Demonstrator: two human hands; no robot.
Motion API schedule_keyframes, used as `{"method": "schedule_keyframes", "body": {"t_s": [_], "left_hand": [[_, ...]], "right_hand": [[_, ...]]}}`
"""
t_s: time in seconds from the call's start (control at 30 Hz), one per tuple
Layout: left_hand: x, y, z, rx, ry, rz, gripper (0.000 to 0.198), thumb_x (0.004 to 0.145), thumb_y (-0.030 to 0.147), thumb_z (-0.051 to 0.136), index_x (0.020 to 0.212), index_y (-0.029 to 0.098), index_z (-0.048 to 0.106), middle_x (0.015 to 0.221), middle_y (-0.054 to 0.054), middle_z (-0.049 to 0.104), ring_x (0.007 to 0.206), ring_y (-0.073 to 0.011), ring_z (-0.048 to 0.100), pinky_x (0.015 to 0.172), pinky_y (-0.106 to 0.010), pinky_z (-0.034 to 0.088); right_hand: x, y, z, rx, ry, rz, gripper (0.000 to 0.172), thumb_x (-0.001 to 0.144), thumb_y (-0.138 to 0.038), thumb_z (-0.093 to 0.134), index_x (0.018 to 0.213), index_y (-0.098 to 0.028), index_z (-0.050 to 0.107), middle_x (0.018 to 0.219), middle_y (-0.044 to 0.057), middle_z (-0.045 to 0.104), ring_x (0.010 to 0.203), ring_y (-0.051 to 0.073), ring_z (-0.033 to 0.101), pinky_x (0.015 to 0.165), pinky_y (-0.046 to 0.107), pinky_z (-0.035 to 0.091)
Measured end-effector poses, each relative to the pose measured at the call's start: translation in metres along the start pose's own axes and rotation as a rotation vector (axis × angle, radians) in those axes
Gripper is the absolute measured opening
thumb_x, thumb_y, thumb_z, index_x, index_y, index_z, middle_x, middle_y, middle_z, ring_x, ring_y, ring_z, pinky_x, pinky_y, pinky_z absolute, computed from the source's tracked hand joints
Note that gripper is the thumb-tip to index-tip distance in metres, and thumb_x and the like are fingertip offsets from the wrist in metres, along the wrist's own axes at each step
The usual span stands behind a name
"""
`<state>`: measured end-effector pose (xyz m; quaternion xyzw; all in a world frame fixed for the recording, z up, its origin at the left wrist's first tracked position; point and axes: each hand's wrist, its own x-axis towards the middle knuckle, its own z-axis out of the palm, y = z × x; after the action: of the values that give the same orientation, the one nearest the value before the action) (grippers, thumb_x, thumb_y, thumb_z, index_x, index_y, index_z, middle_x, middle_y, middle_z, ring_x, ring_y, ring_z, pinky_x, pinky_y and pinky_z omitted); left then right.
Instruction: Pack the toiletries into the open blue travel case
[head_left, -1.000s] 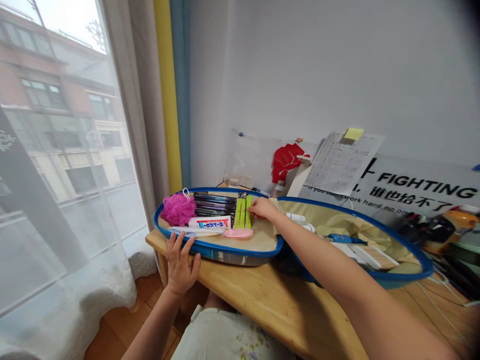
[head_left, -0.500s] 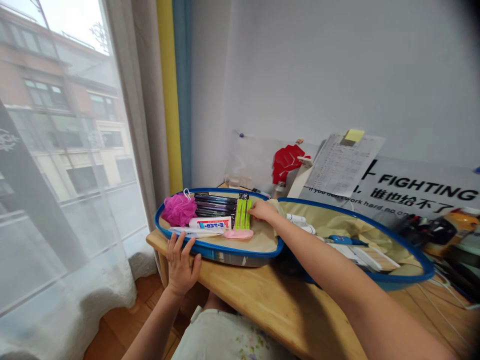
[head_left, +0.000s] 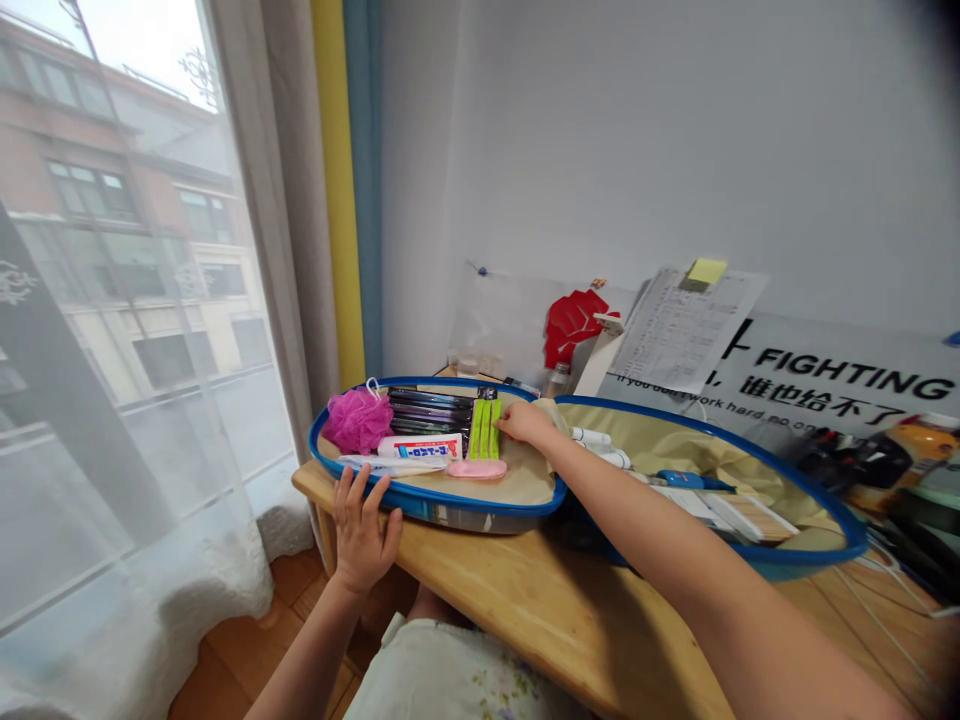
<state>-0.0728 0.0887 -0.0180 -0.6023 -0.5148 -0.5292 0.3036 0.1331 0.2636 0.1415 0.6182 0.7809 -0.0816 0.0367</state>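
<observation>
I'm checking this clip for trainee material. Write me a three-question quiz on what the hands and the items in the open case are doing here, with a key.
1. True or false: the purple bath pouf lies to the left of the toothpaste tube.

2. Which things are at the fingertips of the right hand?

3. Where are the fingers of the left hand?
A) On the wall banner
B) At the case's near blue rim
C) On the curtain

Key:
1. True.
2. The slim green packets.
3. B.
</observation>
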Motion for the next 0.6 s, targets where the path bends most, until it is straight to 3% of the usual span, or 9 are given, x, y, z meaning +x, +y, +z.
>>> {"method": "schedule_keyframes", "body": {"t_s": [0.37, 0.5, 0.6], "left_hand": [[0.0, 0.0, 0.0, 0.011, 0.0, -0.003, 0.057, 0.085, 0.019, 0.051, 0.14, 0.022, 0.033, 0.147, -0.013, 0.031, 0.14, -0.0327, 0.019, 0.111, -0.055, 0.021], [-0.001, 0.0, 0.0, 0.015, -0.012, -0.013, 0.056, 0.086, 0.02, 0.05, 0.139, 0.022, 0.033, 0.147, -0.014, 0.031, 0.141, -0.0329, 0.019, 0.111, -0.056, 0.022], [-0.001, 0.0, 0.001, 0.009, -0.007, -0.012, 0.056, 0.086, 0.02, 0.05, 0.139, 0.022, 0.034, 0.147, -0.014, 0.032, 0.141, -0.0328, 0.019, 0.111, -0.056, 0.021]], "right_hand": [[0.002, 0.002, 0.003, 0.16, 0.074, 0.0, 0.029, 0.089, -0.038, 0.052, 0.108, -0.017, 0.059, 0.11, 0.006, 0.061, 0.093, 0.014, 0.059, 0.082, 0.035, 0.051], [0.002, 0.022, -0.021, 0.335, 0.15, -0.019, 0.032, 0.09, -0.041, 0.05, 0.106, -0.014, 0.059, 0.097, 0.004, 0.063, 0.078, 0.011, 0.061, 0.069, 0.029, 0.053], [-0.005, 0.056, -0.049, 0.426, 0.27, -0.026, 0.031, 0.094, -0.034, 0.041, 0.114, -0.014, 0.055, 0.091, 0.004, 0.067, 0.067, 0.008, 0.061, 0.061, 0.023, 0.051]]}}
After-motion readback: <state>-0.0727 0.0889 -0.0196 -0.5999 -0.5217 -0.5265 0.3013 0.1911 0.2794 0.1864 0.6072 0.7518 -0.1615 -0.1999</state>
